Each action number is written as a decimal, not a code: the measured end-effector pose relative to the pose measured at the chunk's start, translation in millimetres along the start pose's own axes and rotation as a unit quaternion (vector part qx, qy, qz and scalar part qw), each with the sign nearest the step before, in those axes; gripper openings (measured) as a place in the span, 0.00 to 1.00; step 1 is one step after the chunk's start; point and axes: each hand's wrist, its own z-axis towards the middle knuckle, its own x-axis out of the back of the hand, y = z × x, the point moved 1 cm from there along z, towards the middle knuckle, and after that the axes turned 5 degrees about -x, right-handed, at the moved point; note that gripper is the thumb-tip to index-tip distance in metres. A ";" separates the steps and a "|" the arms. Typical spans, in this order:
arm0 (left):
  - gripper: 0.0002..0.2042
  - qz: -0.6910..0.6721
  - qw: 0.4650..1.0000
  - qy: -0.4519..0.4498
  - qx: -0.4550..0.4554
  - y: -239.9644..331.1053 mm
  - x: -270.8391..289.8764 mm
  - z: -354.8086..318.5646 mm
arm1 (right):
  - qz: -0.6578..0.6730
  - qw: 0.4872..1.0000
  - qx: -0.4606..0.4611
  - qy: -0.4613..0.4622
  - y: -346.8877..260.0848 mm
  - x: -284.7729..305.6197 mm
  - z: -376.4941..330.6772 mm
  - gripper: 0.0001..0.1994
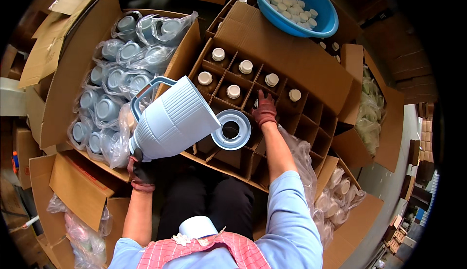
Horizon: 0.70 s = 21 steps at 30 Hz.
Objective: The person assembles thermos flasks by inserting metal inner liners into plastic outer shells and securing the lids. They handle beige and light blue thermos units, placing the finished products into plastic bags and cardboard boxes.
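Jug shell (172,120) gripped by left hand (142,171), fingers hidden beneath, right hand (265,111) in divided carton (311,128), grip unclear.

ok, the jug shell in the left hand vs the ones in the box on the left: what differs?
The pale blue jug shell in the left hand is unwrapped; the boxed shells sit in clear plastic bags. The held one is tilted, its ribbed side and handle showing; the boxed ones stand on end in rows, only round ends visible. The held one is up over the divided carton. Same pale blue colour.
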 end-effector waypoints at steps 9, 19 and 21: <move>0.33 0.850 0.471 -0.077 -0.222 13.4 -9.1 0.9 | 0.288 0.911 0.192 0.224 19.1 173.0 -86.8 0.46; 0.33 0.843 0.420 -0.248 -0.226 -168.2 -16.8 -69.9 | 0.647 0.711 0.263 -0.083 19.6 321.9 -301.2 0.63; 0.30 0.887 0.293 -0.290 -0.210 -161.8 -26.9 -78.6 | 0.678 0.676 0.258 -0.130 7.2 298.2 -331.3 0.64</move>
